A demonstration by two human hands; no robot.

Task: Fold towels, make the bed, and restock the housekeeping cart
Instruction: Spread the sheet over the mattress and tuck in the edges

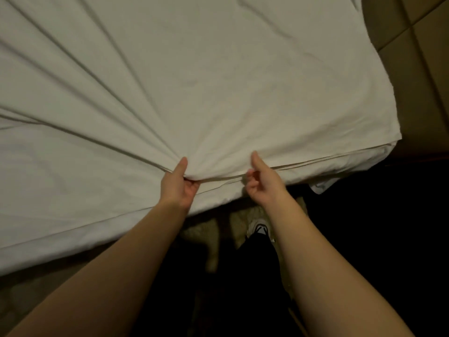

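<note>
The sheet (pixel 194 76), white and spread over the bed, fills most of what we see, and its near edge is where both our hands meet it. Our left hand (pixel 178 184) is closed on that edge: the thumb lies on top of the cloth and the fingers are curled beneath, pinching a gathered bunch. From this pinch long creases fan out across the sheet toward the far left, so the cloth looks drawn tight to that point. Our right hand (pixel 261 181), just to the right, has its thumb pressed on top of the sheet near the hem and its fingers curled loosely under the edge; we cannot tell for sure whether they grip the cloth or only touch it. Between the two hands the hem hangs in a shallow fold.

Further right the sheet ends at the near right corner of the mattress (pixel 379 154), where layered edges of bedding show and a small flap of white cloth (pixel 322 187) hangs below. Beyond that corner, on the right, a brown padded panel (pixel 413 57) with stitched seams stands beside the bed. Below our forearms lies dark floor, with a white shoe (pixel 260 227) and a dark trouser leg (pixel 257 263) near the bed's edge. Nothing lies on top of the sheet.
</note>
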